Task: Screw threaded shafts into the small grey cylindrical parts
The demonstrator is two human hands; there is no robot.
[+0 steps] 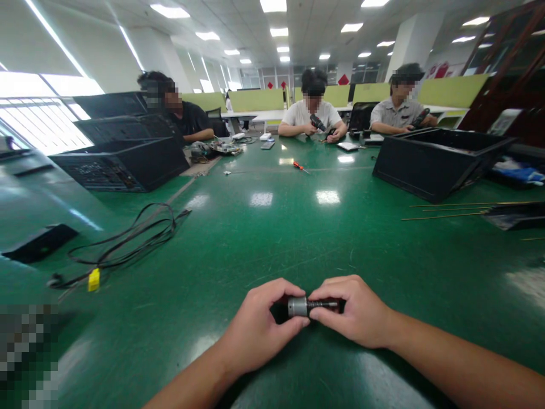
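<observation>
Low in the middle of the head view, both my hands hold one small cylindrical metal part (297, 307), lying sideways close to the green tabletop. It has a thick silver-grey barrel on the left and a thin shaft (326, 304) with spring-like coils on the right. My left hand (267, 318) curls its thumb and fingers around the barrel end. The thumb and index finger of my right hand (357, 311) pinch the part where the barrel meets the shaft. My fingers hide some of both ends, and its exact kind is unclear.
Black computer cases (140, 162) stand at the left, another black case (434, 162) at the right. A coiled black cable (140, 238) with a yellow tag lies left. A red screwdriver (300, 166) lies ahead. Three people sit across the green table (272, 238); two hold drill-like tools.
</observation>
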